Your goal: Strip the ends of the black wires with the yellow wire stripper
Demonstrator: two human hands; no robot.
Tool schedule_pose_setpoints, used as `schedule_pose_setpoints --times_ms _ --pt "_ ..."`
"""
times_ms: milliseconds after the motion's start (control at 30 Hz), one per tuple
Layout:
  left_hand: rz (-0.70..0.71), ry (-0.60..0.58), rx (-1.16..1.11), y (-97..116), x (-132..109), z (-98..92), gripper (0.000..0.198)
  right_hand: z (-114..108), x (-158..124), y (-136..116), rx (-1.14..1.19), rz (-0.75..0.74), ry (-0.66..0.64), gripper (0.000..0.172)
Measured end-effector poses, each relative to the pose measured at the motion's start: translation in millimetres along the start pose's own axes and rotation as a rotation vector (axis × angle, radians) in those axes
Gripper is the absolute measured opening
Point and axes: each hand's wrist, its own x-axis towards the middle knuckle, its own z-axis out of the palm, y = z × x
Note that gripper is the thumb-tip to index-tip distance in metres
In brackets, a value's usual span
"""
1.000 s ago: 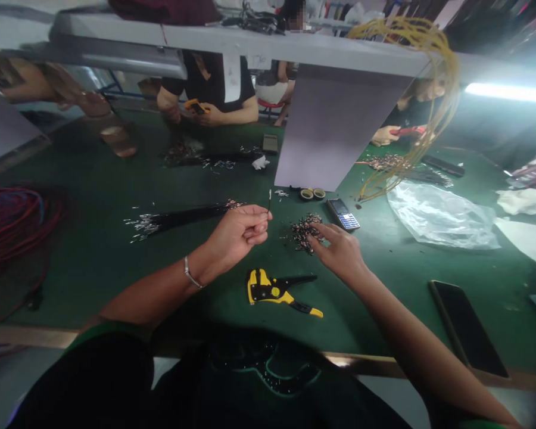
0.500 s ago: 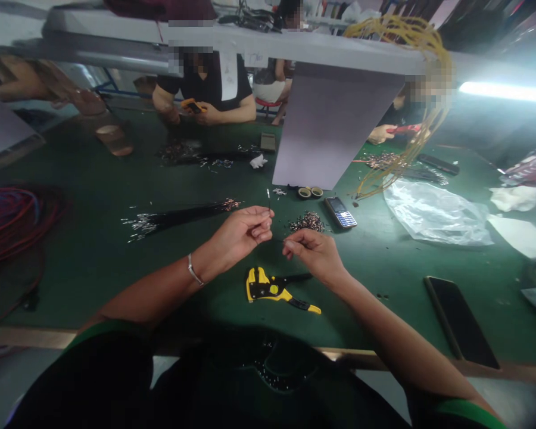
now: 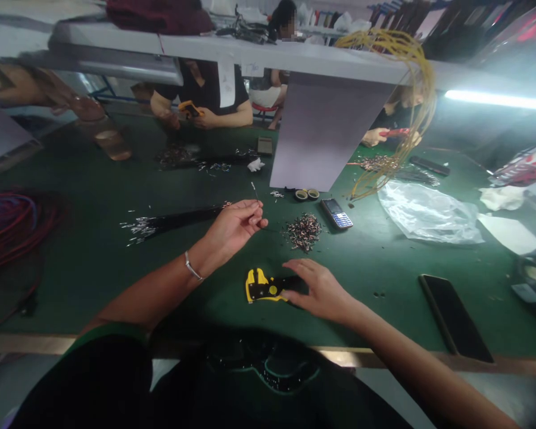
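My left hand point(image 3: 234, 225) is raised over the green table point(image 3: 116, 262), fingers pinched on a thin black wire point(image 3: 254, 192) whose tip sticks up. My right hand point(image 3: 319, 292) has its fingers spread over the handles of the yellow-and-black crimping tool point(image 3: 261, 286), which lies flat near the front edge. It touches the tool without a closed grip. A small heap of metal terminals point(image 3: 304, 230) lies just beyond the hands. A bundle of black wires with metal ends point(image 3: 174, 219) stretches out to the left.
A keypad phone point(image 3: 336, 213) and two tape rolls point(image 3: 307, 194) lie by a grey upright panel point(image 3: 326, 131). A dark smartphone point(image 3: 455, 316) and a clear plastic bag point(image 3: 429, 213) are on the right. Red cable coils point(image 3: 9, 223) sit left. Other people work across the table.
My right hand left the terminal heap, came up to the wire in my left hand, then dropped down onto the crimping tool. My left hand stayed pinched on the wire.
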Motion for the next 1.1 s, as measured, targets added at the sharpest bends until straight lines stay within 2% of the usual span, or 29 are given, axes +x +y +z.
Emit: schedule_pose_setpoints --times_ms 67,100,233,400,533,667,733,900,1000,1100 --pt "0.004 -0.001 -0.002 0 1 -0.2 0.011 8 -10 -1 -0.101 -0.009 -0.072 0.062" --pt "0.007 -0.001 -0.004 -1 1 -0.2 0.011 12 -14 -1 -0.135 -0.007 -0.089 0.064" --pt "-0.010 0.006 -0.015 -1 1 -0.2 0.011 22 -20 4 -0.141 -0.025 -0.082 0.051" --pt "-0.038 0.009 -0.021 1 2 -0.7 0.014 27 -19 12 -0.055 -0.027 0.050 0.042" --pt "-0.006 -0.005 -0.018 3 5 -3.0 0.014 20 -22 21 0.168 0.122 0.151 0.039" --pt "0.017 0.019 0.007 2 8 -6.2 0.014 10 -24 31 0.555 0.387 0.218 0.039" --pt "0.022 0.035 0.013 0 9 -8.0 0.012 6 -24 34 0.735 0.471 0.256 0.039" --pt "-0.015 0.033 0.077 -7 11 -12.9 0.007 -3 -22 37 0.926 0.461 0.310 0.041" --pt "-0.086 0.024 0.137 -10 9 -12.8 0.009 -9 -22 39 0.957 0.419 0.290 0.042" --pt "-0.085 0.046 0.147 -12 5 -8.9 0.009 -16 -21 41 0.942 0.432 0.254 0.050"
